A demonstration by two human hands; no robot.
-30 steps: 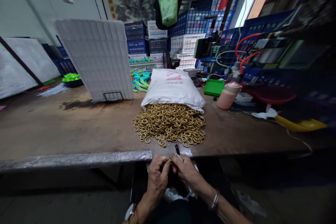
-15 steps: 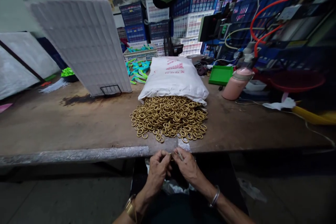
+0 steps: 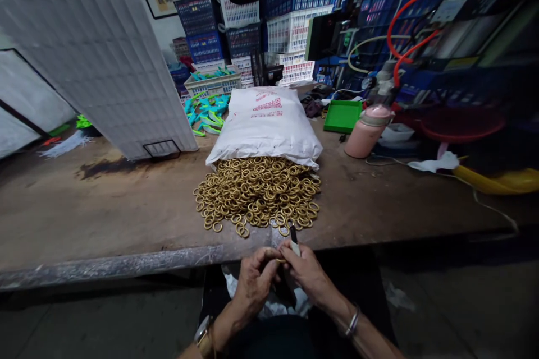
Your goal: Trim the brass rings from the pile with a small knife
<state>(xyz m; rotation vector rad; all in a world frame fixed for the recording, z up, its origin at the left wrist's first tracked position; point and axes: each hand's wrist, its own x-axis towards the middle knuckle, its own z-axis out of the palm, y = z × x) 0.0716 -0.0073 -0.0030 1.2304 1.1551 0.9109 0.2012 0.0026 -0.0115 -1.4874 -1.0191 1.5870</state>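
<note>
Just in front of the table's edge, my two hands meet over my lap. My left hand [image 3: 254, 280] is closed, thumb and fingers pinching a brass-coloured ring [image 3: 280, 260]. Against it, my right hand [image 3: 309, 274] is also closed and grips a slim tool [image 3: 294, 240] with a dark upper end and a pale lower part; its exact kind is unclear. My right fingertips touch or nearly touch the ring. Beyond them, a heap of similar rings [image 3: 256, 193] spills from a white sack [image 3: 265, 129] lying on the wooden table [image 3: 138, 207].
A white padded panel [image 3: 109, 73] stands on the left of the table. Turquoise and green strips [image 3: 210, 112] lie behind it. Right of the sack are a green tray [image 3: 343, 116] and a pink bottle [image 3: 367, 133]. Stacked crates [image 3: 290, 33] line the back.
The view has shifted, so the table things sit further left. In my right hand the slim tool has turned more upright, its dark end pointing toward the ring heap. Both hands stay together.
</note>
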